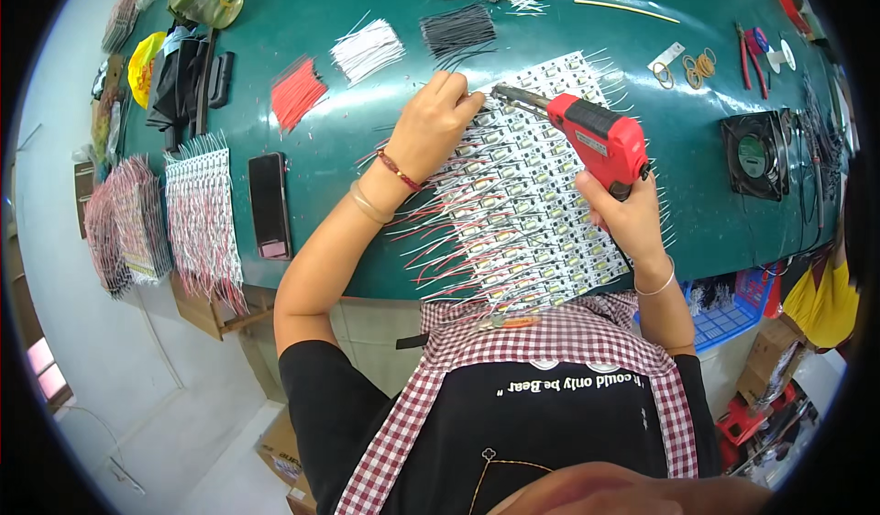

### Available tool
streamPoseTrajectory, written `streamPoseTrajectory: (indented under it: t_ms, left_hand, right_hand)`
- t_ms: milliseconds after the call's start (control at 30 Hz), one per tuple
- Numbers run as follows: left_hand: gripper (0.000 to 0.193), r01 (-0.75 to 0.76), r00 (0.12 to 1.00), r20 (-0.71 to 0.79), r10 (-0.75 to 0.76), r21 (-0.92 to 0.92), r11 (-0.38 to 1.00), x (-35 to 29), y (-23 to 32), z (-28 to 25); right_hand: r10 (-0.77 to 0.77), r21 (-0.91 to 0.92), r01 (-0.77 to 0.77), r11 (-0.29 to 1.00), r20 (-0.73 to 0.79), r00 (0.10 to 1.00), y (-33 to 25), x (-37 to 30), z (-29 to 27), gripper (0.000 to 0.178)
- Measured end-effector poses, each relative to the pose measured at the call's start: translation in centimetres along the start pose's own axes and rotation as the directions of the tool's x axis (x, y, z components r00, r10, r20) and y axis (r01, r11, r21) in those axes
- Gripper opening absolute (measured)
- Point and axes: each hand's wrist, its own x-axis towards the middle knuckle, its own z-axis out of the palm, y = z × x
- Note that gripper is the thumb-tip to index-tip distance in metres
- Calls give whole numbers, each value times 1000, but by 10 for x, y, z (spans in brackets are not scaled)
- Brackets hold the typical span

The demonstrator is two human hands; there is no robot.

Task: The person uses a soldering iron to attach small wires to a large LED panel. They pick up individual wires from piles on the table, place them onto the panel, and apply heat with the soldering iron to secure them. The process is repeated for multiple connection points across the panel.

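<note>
My right hand grips a red and black soldering gun by its handle. The gun's tip reaches left to the far left corner of a white panel of small circuit boards. At that corner, close to the tip, the fingers of my left hand are pinched together; what they hold is too small or hidden to make out. Red and white wires stick out along the panel's left side, and thin light wires fringe its right side. Just beyond my left hand lies a bundle of black wires.
White wires and red wires lie in piles on the green table. A phone and stacked wired panels are at the left. A fan, pliers and rubber bands lie at the right.
</note>
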Motion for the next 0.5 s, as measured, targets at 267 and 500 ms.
streamPoseTrajectory:
  t_ms: [267, 500]
  left_hand:
    - [22, -24, 1000, 4, 24, 20, 1000, 1, 2, -2]
    - [22, -32, 999, 12, 32, 26, 999, 2, 2, -2]
  right_hand:
    - [23, 38, -20, 999, -73, 997, -2, -5, 1, 27]
    - [7, 9, -7, 1000, -22, 1000, -1, -3, 1, 25]
